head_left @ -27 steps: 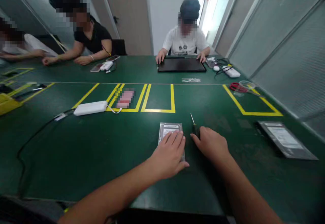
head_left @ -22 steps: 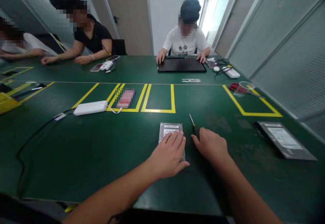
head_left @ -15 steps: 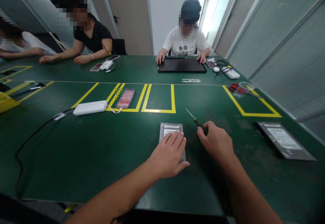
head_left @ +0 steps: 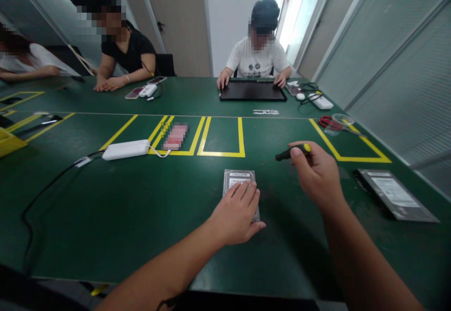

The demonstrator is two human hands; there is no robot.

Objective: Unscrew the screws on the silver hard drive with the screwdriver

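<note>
A hard drive (head_left: 240, 175) with a white label lies flat on the green table. My left hand (head_left: 235, 213) rests across it, fingers stretched out over the top and the thumb beyond its near right corner. The hand hides much of the drive. To the right, raised above the table, my right hand (head_left: 318, 174) is closed around a screwdriver (head_left: 287, 154) with a black and yellow handle. Its thin shaft points left and slightly down, apart from the drive.
At the right lies a second, larger labelled drive (head_left: 396, 196). Red-handled scissors (head_left: 330, 122) and a clear round container (head_left: 342, 120) are behind it. A white power bank (head_left: 126, 149) is wired to a phone (head_left: 176, 136). A co-worker opposite holds a dark panel (head_left: 252, 90); other people sit left.
My right hand has moved right and up with the screwdriver and turned it, so the yellow handle end shows. My left hand stays on the drive. A co-worker's hands at left have come together.
</note>
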